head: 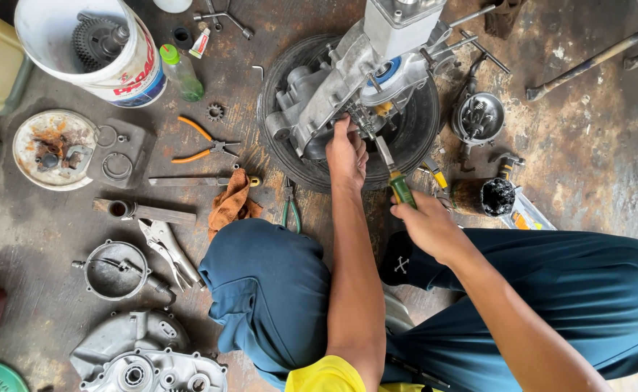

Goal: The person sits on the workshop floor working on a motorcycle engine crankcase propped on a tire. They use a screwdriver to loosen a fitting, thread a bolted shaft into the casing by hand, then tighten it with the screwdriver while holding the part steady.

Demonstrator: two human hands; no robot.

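**Hands at the engine case**

Upper centre of the frame, a grey engine case [355, 80] stands on a black tyre [301, 156]. The left hand [346, 154] presses its fingers against the case's lower edge. Just right of it, the right hand [426, 226] is clamped around a green-handled screwdriver [395, 178], tip at the case.

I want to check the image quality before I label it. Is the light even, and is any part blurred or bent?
Head view: soft, even daylight, only faint shadows under the engine case and tire; no strong glare. The left hand, the right hand and the screwdriver look sharp. The white bucket at the corner leans outward, a wide-lens bend.
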